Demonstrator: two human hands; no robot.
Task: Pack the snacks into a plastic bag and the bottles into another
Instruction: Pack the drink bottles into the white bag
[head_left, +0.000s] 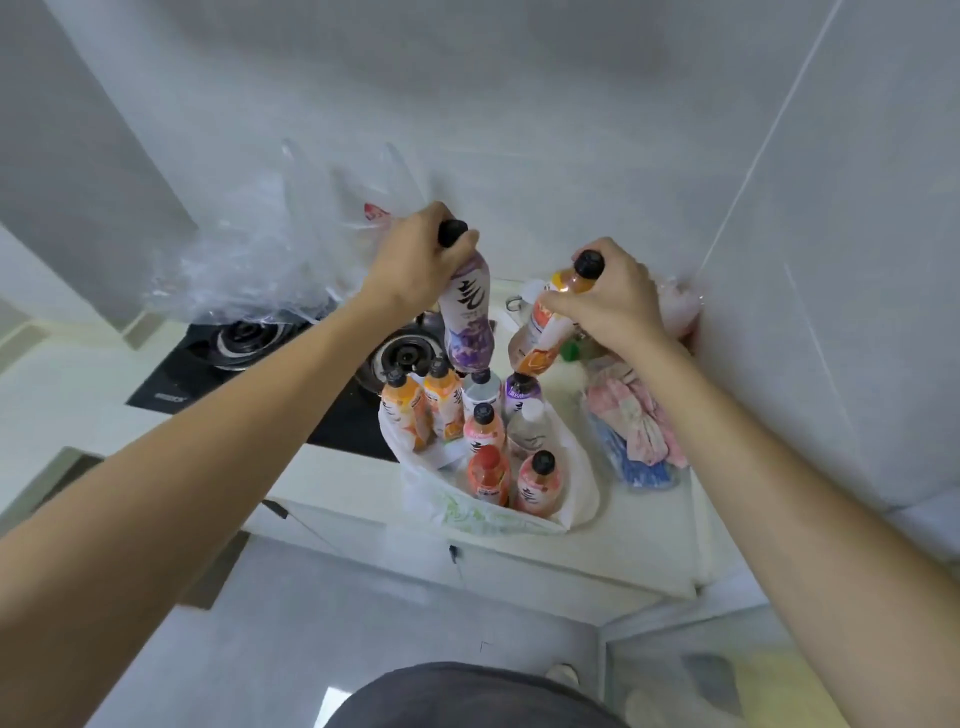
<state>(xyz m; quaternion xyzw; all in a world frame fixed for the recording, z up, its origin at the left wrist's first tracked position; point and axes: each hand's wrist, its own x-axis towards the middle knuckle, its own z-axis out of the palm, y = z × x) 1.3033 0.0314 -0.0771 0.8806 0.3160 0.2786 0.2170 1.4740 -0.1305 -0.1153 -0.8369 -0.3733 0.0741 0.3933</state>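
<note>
Nearest you, low in the frame, your two bare forearms reach up toward the middle of the picture. Your left hand (415, 254) has its fingers (460, 249) wrapped tight round the neck of a purple bottle (467, 317), just under the black cap, so it hangs upright above the open white bag (493, 512) in the centre. Your right hand (602, 296) is closed the same way on the neck of an orange bottle (540, 338), which tilts toward the bag.

The bag sits on the pale counter (639, 540), already holding a cluster of standing bottles (483, 431). A clear bag (249, 260) lies at upper left over the stove (244, 353); a pink and blue wrapped bundle (631, 426) rests just right of the white bag, though whether it holds snacks I cannot tell.

These bottles look full, so expect real weight and smooth, slick plastic. The neck below the cap is probably your safest hold. The thin bag is soft and will likely sag, so lower each bottle into a gap rather than dropping it.
</note>
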